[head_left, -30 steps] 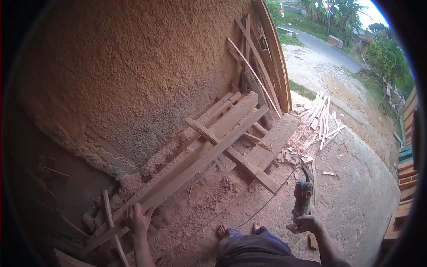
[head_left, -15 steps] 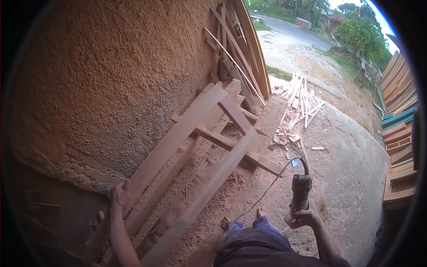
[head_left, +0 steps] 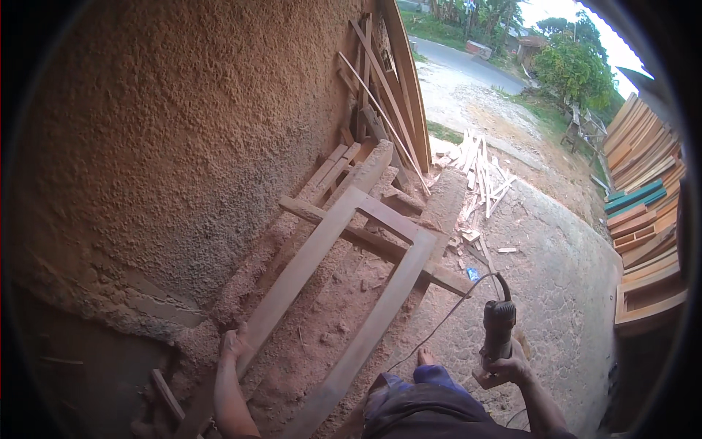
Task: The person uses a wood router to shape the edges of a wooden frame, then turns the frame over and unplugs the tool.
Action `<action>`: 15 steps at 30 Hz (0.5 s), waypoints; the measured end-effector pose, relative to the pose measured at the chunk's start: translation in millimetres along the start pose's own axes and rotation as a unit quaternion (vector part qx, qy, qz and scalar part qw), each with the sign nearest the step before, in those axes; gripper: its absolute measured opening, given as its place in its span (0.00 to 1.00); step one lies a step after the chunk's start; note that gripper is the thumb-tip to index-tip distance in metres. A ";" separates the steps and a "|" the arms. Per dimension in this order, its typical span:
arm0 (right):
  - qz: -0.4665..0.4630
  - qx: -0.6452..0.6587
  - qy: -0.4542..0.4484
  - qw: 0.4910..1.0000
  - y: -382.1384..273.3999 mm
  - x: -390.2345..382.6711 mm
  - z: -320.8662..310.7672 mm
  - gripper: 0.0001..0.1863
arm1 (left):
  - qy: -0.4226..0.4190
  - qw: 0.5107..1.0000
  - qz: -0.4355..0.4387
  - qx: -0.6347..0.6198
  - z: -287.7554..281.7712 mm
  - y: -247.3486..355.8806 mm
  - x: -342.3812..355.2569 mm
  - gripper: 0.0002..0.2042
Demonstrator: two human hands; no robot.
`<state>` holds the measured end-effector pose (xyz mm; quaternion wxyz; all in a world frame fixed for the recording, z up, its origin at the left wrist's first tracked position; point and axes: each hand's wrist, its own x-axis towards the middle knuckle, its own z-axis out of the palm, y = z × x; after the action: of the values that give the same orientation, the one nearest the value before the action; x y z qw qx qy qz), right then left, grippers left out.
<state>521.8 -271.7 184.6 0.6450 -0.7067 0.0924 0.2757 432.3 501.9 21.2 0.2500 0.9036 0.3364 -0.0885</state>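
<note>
A wooden frame, with two long rails joined by a short crosspiece at the far end, lies aslant over rough timber supports. My left hand is closed around the frame's left rail near its close end. In my right hand is a dark corded power tool, held by its barrel-shaped body away from the frame, to its right. Its cord leaves the top and loops down to the left, toward my feet. The tool's working end is hidden by my hand, so its exact kind does not show.
A timber crossbar sticks out right of the frame. The rough wall rises on the left, with leaning boards beyond. Wood offcuts litter the ground ahead. Planks stand stacked at the right. Sawdust covers the ground under the frame.
The frame has shifted right and toward me over the supports, its left rail now farther from the wall. My left hand moved with it. My right hand still holds the tool.
</note>
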 end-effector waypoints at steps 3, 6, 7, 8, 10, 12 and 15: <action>0.007 -0.031 0.010 0.999 -11.4 -1.7 4.5 0.36 | 0.038 0.998 -0.030 0.040 33.8 29.6 -2.1 0.43; -0.003 -0.095 0.003 0.996 -24.5 11.9 21.3 0.35 | 0.074 0.996 -0.027 0.042 38.6 45.6 -9.1 0.33; -0.002 -0.120 -0.009 0.993 -27.2 18.6 27.6 0.35 | 0.084 0.995 -0.027 0.039 40.1 42.4 -16.7 0.29; 0.010 -0.085 -0.042 0.995 -29.7 30.5 35.2 0.37 | 0.206 0.976 0.044 0.048 45.4 31.6 -28.3 0.24; 0.004 -0.099 -0.057 0.993 -29.3 42.9 52.3 0.37 | 0.338 0.933 0.118 0.021 67.6 28.8 -59.4 0.21; 0.033 -0.106 -0.099 0.989 -19.0 56.3 57.5 0.37 | 0.348 0.927 0.122 -0.070 91.1 62.1 -101.4 0.23; 0.109 -0.088 -0.147 0.979 -10.5 74.7 53.3 0.39 | 0.211 0.948 0.171 -0.166 141.8 138.6 -166.8 0.24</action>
<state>574.6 -202.0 154.8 0.5530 -0.6978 0.0485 0.4526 397.4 245.4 8.4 0.3308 0.8915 0.2316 0.2054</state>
